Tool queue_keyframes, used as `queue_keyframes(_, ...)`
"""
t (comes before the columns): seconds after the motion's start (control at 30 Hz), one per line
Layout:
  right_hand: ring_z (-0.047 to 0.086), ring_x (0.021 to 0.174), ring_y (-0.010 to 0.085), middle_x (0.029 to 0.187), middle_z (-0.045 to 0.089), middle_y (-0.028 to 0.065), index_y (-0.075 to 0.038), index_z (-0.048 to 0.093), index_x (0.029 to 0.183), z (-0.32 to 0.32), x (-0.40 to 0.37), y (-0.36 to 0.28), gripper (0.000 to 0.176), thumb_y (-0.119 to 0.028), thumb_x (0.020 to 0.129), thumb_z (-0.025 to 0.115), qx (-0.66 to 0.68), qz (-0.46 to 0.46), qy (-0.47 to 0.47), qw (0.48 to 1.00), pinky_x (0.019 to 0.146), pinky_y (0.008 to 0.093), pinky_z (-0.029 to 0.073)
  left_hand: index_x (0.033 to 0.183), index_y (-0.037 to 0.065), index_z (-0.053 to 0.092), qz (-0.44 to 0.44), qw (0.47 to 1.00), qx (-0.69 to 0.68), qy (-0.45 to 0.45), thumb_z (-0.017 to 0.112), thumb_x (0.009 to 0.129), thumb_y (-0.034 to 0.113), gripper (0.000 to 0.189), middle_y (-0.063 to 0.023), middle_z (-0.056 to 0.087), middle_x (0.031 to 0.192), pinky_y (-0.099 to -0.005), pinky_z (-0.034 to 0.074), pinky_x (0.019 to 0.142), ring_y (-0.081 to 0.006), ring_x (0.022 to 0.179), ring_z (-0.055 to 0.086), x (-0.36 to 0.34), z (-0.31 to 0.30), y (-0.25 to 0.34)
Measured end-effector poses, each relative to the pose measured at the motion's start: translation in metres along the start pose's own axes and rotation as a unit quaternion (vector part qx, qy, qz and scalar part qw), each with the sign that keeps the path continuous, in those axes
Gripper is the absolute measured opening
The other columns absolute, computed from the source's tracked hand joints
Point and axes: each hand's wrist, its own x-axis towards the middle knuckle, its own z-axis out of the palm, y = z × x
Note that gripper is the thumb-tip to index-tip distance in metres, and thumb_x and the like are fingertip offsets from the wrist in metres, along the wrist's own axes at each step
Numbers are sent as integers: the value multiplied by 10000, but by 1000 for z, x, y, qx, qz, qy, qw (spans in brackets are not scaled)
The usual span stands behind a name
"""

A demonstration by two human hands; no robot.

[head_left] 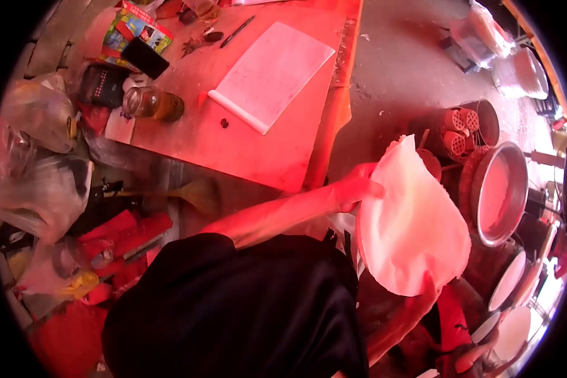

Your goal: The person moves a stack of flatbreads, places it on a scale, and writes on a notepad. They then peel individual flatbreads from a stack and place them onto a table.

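The wearer has on a loose black top (233,309), its dark cloth spread broadly over the torso with a faint sheen along soft, shallow folds and creases. The left sleeve (198,249) is of the same black fabric and cut short, ending in a plain edge, with the left forearm (271,215) bare below it. The right forearm (400,327) is slender and bare too. The left hand (358,186) and right hand (431,286) are both ungloved.
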Motion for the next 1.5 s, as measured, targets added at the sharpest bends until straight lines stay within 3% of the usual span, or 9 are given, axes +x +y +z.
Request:
queue_keyframes(0.23,572,1052,283,1207,535,176,61,410,1317,24,92,-35,545,-15,796,552,-13,58,-92,994,875,393,500,1258,-33,473,39,996,-42,63,578,720,33,552,-112,576,1162,-352,468,918,-202,1062,566,50,2,9)
queue_keyframes(0.5,604,979,255,1141,575,157,62,471,1261,52,186,-83,478,3,793,547,-59,-7,-186,981,811,350,526,1204,-1,544,140,980,-129,57,596,709,6,498,-81,610,1096,-320,500,852,-178,989,600,119,20,15)
queue_keyframes(0.57,604,971,247,1146,572,155,54,448,1283,59,208,-88,510,29,785,554,-74,-1,-209,975,790,338,533,1207,-2,550,97,982,-44,154,617,732,58,483,-93,623,1085,-331,499,869,-162,982,602,125,28,24)
queue_keyframes(0.63,603,951,235,1133,572,148,44,434,1291,53,240,-92,533,54,775,565,-92,34,-170,981,762,324,535,1181,-8,572,134,973,77,172,637,758,100,441,-105,643,1070,-318,514,846,-132,945,618,147,17,22)
queue_keyframes(0.67,606,925,223,1105,582,139,41,447,1273,49,254,-99,519,57,770,573,-103,49,-146,983,743,313,533,1195,-6,544,134,979,15,151,635,748,53,460,-99,633,1046,-305,537,755,-174,927,627,154,18,29)
queue_keyframes(0.73,629,812,175,965,636,96,45,556,1145,74,267,-108,385,27,763,597,-131,93,-125,979,683,277,521,1137,-43,584,121,976,-45,178,599,774,33,371,-125,657,992,-342,546,782,-229,868,654,172,19,41)
queue_keyframes(0.77,636,789,164,935,651,90,50,590,1098,83,278,-108,340,14,760,606,-129,103,-126,978,671,270,519,1201,-43,550,48,987,-16,155,608,768,62,450,-146,634,1088,-376,527,848,-255,959,635,177,4,48)
queue_keyframes(0.9,650,795,171,932,671,103,82,623,1027,121,318,-125,302,-34,749,632,-55,116,-172,977,694,278,519,1269,-39,500,40,985,-33,166,565,798,41,482,-145,591,1188,-373,491,908,-259,1072,584,223,-8,86)
queue_keyframes(1.5,635,802,133,969,658,81,37,595,1091,251,515,-217,326,-15,771,637,126,74,-66,987,705,251,516,1263,-26,472,-24,992,76,98,555,784,-16,487,-151,592,1154,-383,504,911,-274,1032,603,507,23,322)
